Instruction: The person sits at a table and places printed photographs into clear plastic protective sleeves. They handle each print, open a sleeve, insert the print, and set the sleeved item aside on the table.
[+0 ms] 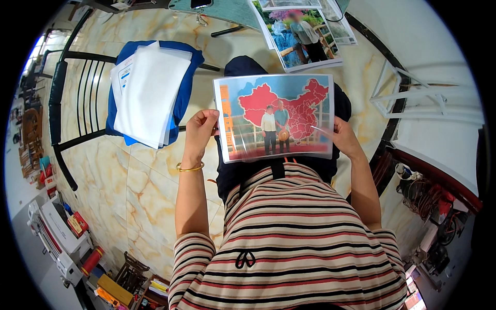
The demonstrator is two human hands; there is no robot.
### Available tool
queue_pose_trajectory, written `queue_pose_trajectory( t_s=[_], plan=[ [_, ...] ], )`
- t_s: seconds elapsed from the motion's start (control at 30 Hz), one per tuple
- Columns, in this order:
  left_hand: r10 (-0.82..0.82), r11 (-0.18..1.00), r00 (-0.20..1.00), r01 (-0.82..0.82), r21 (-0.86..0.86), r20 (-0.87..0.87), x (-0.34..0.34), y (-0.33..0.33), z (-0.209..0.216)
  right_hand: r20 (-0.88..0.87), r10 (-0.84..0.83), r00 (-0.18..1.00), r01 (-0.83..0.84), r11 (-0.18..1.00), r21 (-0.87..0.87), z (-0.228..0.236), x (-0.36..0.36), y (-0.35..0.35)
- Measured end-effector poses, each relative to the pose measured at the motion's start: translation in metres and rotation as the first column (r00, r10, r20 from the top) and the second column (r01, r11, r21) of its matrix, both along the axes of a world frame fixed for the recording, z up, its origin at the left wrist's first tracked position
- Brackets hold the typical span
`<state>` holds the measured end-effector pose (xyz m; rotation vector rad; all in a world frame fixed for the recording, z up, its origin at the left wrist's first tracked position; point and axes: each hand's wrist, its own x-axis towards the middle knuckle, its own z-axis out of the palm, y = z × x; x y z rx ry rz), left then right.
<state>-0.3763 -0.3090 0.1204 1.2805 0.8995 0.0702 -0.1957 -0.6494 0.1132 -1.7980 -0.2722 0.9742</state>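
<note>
Above my lap I hold a large photo print in a clear glossy plastic sleeve. It pictures two people standing before a red map on a blue ground. My left hand pinches its left edge between thumb and fingers, with a gold bracelet at the wrist. On the opposite edge my right hand grips the sleeve, its thumb on the front and its other fingers partly hidden behind. Light glares off the lower part of the plastic.
To the left, whitish plastic sheets lie stacked on the blue seat of a black metal chair. More photo prints overhang the glass table ahead, which bears a phone. A white metal rack stands at right.
</note>
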Motion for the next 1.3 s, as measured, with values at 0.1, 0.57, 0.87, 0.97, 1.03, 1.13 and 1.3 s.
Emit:
queue_pose_trajectory(
  t_s=[0.1, 0.57, 0.87, 0.97, 1.03, 1.13, 1.3],
  plan=[
    [0.006, 1.000, 1.000, -0.006, -0.019, -0.018, -0.003, 0.002, -0.004, 0.008, 0.010, 1.000, -0.010, 1.000, -0.003, 0.000, 0.000, 0.000],
    [0.037, 0.999, 0.999, -0.036, 0.030, -0.029, -0.003, -0.002, -0.012, 0.028, 0.026, 0.999, -0.024, 0.998, -0.051, 0.005, 0.002, 0.001],
    [0.028, 0.998, 0.999, -0.026, 0.050, -0.039, -0.001, -0.001, -0.008, -0.022, 0.040, 0.999, -0.042, 0.996, -0.081, 0.008, 0.005, 0.003],
    [0.038, 0.998, 0.999, -0.037, 0.045, -0.028, -0.001, -0.001, -0.007, -0.039, 0.035, 0.999, -0.038, 0.998, -0.056, 0.005, 0.006, 0.002],
    [0.040, 0.998, 0.999, -0.039, 0.049, -0.020, -0.001, -0.001, -0.009, -0.035, 0.037, 0.999, -0.039, 0.998, -0.058, 0.006, 0.006, 0.002],
    [0.051, 0.996, 0.999, -0.050, 0.068, -0.015, -0.001, -0.002, -0.009, -0.037, 0.043, 0.998, -0.044, 0.998, -0.044, 0.006, 0.006, 0.002],
    [0.004, 0.991, 0.999, 0.003, 0.131, -0.051, -0.002, 0.001, -0.013, -0.053, 0.040, 0.998, -0.041, 0.999, -0.026, 0.005, 0.005, 0.003]
  ],
)
